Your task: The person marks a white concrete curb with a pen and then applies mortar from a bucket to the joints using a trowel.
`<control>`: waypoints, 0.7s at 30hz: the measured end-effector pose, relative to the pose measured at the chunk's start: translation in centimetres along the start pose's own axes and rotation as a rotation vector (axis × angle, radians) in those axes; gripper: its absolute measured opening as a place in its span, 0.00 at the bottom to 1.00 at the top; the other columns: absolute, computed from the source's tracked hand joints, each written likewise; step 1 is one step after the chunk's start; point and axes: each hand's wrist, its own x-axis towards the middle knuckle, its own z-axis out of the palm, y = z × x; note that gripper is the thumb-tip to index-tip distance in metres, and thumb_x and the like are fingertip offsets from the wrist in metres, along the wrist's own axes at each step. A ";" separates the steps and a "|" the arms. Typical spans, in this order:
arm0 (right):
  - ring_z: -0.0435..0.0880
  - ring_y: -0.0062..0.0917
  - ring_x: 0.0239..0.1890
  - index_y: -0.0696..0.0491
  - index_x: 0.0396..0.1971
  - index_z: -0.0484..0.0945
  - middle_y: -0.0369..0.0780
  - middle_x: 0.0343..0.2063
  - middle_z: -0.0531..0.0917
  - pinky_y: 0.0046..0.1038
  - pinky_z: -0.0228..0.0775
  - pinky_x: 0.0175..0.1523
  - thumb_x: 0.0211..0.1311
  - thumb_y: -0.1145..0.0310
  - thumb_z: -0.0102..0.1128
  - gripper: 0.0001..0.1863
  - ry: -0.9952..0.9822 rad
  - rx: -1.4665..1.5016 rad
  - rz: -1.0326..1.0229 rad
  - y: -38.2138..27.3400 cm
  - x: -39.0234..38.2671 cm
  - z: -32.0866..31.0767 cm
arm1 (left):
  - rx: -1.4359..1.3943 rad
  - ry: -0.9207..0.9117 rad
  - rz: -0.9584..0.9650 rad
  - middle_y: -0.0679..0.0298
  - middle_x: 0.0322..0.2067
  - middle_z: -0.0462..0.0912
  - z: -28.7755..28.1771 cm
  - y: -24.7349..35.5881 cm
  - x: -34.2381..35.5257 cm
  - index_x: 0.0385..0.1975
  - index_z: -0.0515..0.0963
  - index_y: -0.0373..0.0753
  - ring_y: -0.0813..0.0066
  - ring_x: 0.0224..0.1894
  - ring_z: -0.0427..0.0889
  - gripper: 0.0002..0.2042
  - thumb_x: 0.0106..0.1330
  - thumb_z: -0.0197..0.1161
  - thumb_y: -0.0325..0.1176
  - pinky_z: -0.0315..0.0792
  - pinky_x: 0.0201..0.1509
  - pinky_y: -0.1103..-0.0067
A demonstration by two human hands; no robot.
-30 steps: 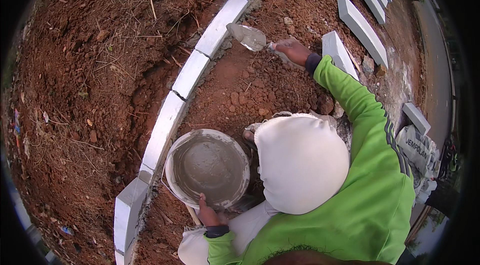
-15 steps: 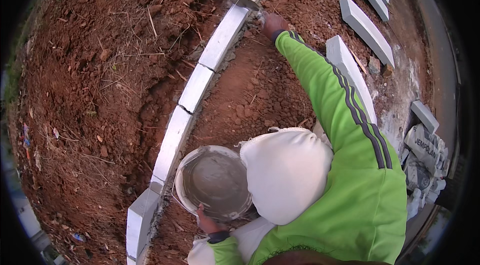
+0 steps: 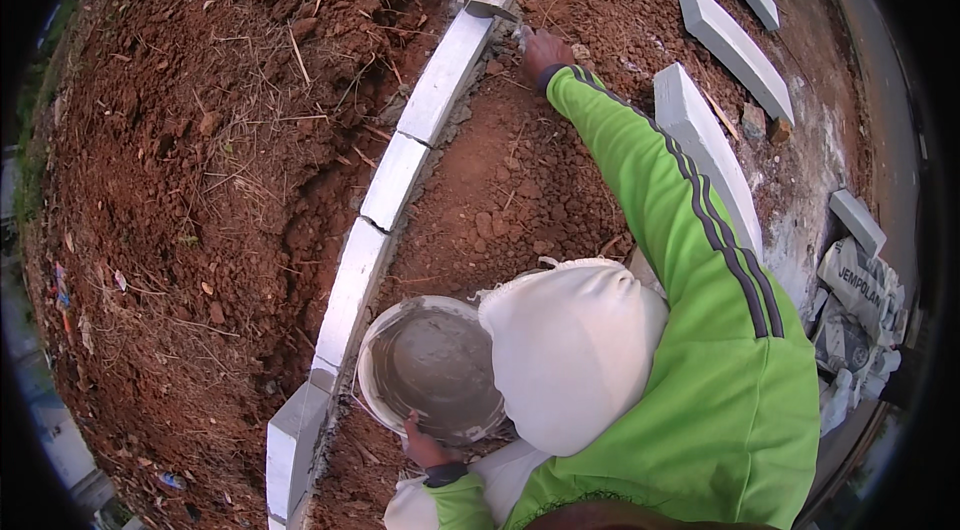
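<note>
At the far end of my reach, my right hand (image 3: 543, 54) is closed around the handle of a trowel (image 3: 490, 10). The trowel's metal blade lies at the joint between two white kerb blocks (image 3: 446, 70) in a curved row. Close to my body, my left hand (image 3: 426, 444) grips the near rim of a round bucket (image 3: 367, 370), thumb over the inner side. Wet grey mortar (image 3: 440, 360) coats the inside and covers the bottom of the bucket. My knee partly hides its right side.
Loose red soil (image 3: 200, 200) with dry stalks lies left of the row. A taller grey-white block (image 3: 298, 420) stands at the near end. Separate kerb blocks (image 3: 735, 50) lie on the right, with crumpled cement bags (image 3: 860, 290) by the road edge.
The view has shifted slightly. My right hand keeps the trowel at the same joint, with only a small shift, and my left hand stays on the bucket rim.
</note>
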 end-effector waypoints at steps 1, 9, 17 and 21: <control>0.83 0.47 0.49 0.49 0.60 0.71 0.49 0.46 0.81 0.46 0.78 0.52 0.61 0.68 0.57 0.25 0.001 -0.005 -0.009 0.3 0.1 0.1 | 0.003 -0.010 0.005 0.56 0.45 0.81 0.1 0.1 -0.1 0.50 0.76 0.28 0.62 0.42 0.81 0.19 0.63 0.63 0.35 0.76 0.47 0.65; 0.83 0.46 0.47 0.49 0.60 0.70 0.48 0.43 0.81 0.46 0.78 0.48 0.63 0.67 0.57 0.24 0.010 -0.044 -0.060 1.0 0.5 1.1 | -0.041 -0.060 -0.010 0.57 0.46 0.81 -0.5 -0.4 0.6 0.51 0.76 0.30 0.63 0.44 0.81 0.18 0.66 0.60 0.36 0.76 0.49 0.64; 0.83 0.47 0.46 0.48 0.62 0.68 0.49 0.44 0.81 0.46 0.77 0.48 0.64 0.66 0.56 0.25 0.022 -0.009 -0.074 1.4 0.6 1.0 | -0.042 -0.069 -0.041 0.58 0.47 0.83 0.0 -0.1 0.4 0.52 0.76 0.35 0.60 0.45 0.83 0.18 0.68 0.57 0.38 0.78 0.51 0.64; 0.83 0.47 0.47 0.47 0.63 0.68 0.48 0.44 0.82 0.47 0.77 0.49 0.65 0.65 0.54 0.26 0.032 -0.026 -0.081 1.8 0.5 0.9 | -0.062 -0.067 -0.040 0.57 0.47 0.81 0.5 0.2 -0.1 0.53 0.76 0.31 0.61 0.44 0.81 0.19 0.65 0.60 0.36 0.77 0.49 0.63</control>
